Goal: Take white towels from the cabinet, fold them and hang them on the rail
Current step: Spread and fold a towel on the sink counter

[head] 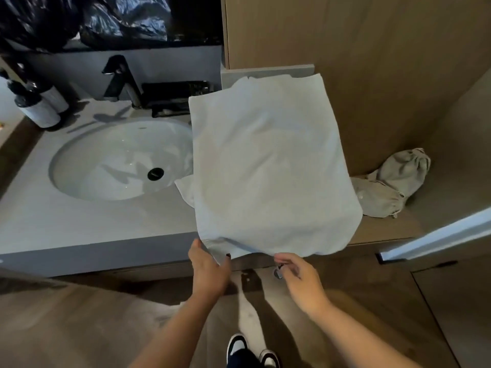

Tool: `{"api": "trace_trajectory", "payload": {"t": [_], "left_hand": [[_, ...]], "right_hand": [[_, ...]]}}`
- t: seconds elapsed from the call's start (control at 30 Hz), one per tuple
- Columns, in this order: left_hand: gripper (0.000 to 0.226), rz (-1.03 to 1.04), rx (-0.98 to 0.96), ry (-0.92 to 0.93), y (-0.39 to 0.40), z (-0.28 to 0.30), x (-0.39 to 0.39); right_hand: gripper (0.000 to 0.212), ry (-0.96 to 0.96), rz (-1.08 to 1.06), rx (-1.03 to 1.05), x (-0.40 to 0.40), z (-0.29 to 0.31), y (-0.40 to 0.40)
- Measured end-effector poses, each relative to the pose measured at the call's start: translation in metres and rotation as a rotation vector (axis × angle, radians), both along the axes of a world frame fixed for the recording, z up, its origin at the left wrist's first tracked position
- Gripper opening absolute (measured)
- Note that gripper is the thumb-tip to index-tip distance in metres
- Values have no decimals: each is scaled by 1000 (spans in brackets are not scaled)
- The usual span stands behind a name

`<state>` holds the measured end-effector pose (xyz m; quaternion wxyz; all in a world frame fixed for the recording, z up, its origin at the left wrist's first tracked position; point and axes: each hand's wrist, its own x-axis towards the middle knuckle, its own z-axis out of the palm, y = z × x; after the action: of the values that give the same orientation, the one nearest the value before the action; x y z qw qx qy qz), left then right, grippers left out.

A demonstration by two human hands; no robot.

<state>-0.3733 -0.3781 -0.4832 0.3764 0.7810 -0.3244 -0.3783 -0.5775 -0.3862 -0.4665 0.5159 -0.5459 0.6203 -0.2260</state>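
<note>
A white towel (268, 166) lies spread over the right end of the grey counter (79, 221), partly covering the sink's right rim and hanging over the front edge. My left hand (208, 269) holds the towel's near left corner with fingers under the cloth. My right hand (299, 272) pinches the near edge further right. No rail shows in this view. A second layer of white cloth (186, 192) peeks out at the towel's left side.
A white oval sink (114, 160) with a black drain sits left of the towel, a black tap (122, 78) behind it. Two pump bottles (39, 102) stand far left. Grey cloth bags (393, 184) lie on a wooden shelf to the right. A white door edge (438, 235) juts in at right.
</note>
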Motion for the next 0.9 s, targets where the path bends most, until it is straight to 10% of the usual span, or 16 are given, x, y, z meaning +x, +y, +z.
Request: {"api": "trace_trajectory", "payload": {"t": [0.23, 0.5, 0.7, 0.9], "left_hand": [[6, -115, 205, 173, -3, -6, 20], [17, -66, 32, 464, 45, 29, 12], [16, 61, -42, 461, 58, 50, 3], [14, 147, -102, 459, 36, 94, 5]], "right_hand": [[20, -269, -301, 371, 33, -3, 10], [28, -529, -526, 740, 46, -7, 32], [25, -1020, -805, 639, 50, 4, 36], [28, -965, -1030, 434, 22, 19, 14]]}}
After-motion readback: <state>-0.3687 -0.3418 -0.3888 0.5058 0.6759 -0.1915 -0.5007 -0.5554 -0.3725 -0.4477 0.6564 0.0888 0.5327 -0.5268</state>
